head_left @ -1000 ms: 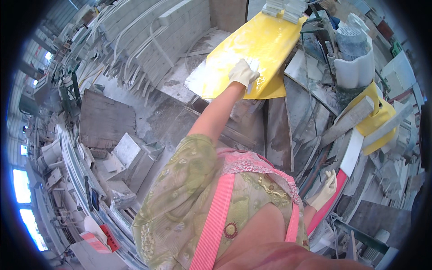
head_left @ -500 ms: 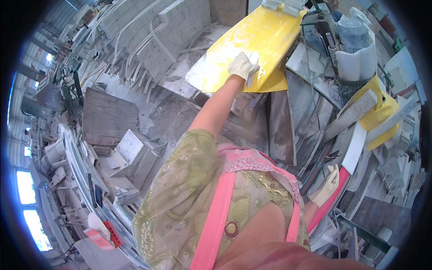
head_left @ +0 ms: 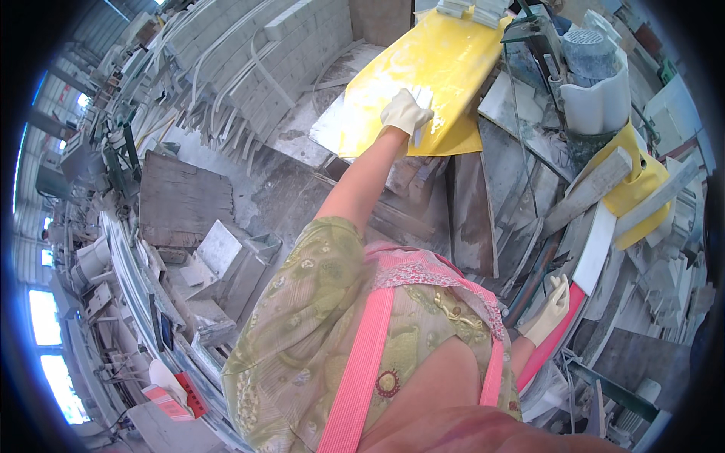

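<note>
My left hand [head_left: 406, 112], in a cream glove, reaches far forward over a wet yellow sheet [head_left: 453, 68]. Its fingers are closed around a small white strip [head_left: 424, 97], partly hidden by the glove and blurred by glare. Low on the right, my right hand [head_left: 549, 313], gloved too, hangs beside my body with its fingers apart and nothing visible in them. It is nearest to a long curved edge, pink [head_left: 557, 332] below and white [head_left: 596, 245] above.
Pale blocks [head_left: 472, 10] lie on the sheet's far end. A machine with a white-wrapped drum [head_left: 596, 106] stands right of it. Stacked stone strips [head_left: 279, 68] fill the far left. Boards [head_left: 181, 200] and slabs lie left of me. Another yellow cloth [head_left: 638, 185] hangs at right.
My left hand has shifted very slightly to the left, still closed on the white strip. The right hand has hardly moved.
</note>
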The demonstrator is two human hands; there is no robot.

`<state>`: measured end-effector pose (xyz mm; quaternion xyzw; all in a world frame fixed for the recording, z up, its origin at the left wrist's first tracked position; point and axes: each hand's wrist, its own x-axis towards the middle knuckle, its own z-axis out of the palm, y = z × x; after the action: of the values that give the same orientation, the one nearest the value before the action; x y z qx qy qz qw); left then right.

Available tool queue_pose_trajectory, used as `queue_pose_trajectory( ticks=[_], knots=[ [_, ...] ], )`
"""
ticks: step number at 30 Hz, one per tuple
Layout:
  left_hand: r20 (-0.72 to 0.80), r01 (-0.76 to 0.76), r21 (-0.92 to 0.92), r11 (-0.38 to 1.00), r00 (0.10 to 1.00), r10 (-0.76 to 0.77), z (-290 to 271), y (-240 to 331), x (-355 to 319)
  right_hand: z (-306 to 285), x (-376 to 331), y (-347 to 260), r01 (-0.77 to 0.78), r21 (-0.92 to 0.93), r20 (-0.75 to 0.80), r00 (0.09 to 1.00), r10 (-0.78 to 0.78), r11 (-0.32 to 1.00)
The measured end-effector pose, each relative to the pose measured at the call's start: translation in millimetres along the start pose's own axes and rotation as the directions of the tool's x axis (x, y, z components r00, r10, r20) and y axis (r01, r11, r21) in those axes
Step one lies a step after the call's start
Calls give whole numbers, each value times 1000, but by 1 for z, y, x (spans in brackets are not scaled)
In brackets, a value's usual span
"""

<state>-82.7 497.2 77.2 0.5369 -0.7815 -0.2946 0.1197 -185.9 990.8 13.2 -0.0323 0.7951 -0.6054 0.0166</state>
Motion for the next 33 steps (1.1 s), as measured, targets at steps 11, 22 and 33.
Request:
queue_pose_trajectory(
  ticks=[11, 22, 33],
  knots=[
    [-27, -8, -6, 1000, 1000, 8, 0, 1, 1, 0, -2, -3, -33, 22, 26, 999, 32, 999],
    [-23, 11, 6, 1000, 1000, -11, 3, 0, 4, -1, 3, 5, 5, 8, 1, 1000, -5, 1000],
    [-10, 3, 35, 999, 1000, -3, 5, -2, 6, 0, 2, 6, -4, 9, 5, 1000, 4, 1000]
  ],
)
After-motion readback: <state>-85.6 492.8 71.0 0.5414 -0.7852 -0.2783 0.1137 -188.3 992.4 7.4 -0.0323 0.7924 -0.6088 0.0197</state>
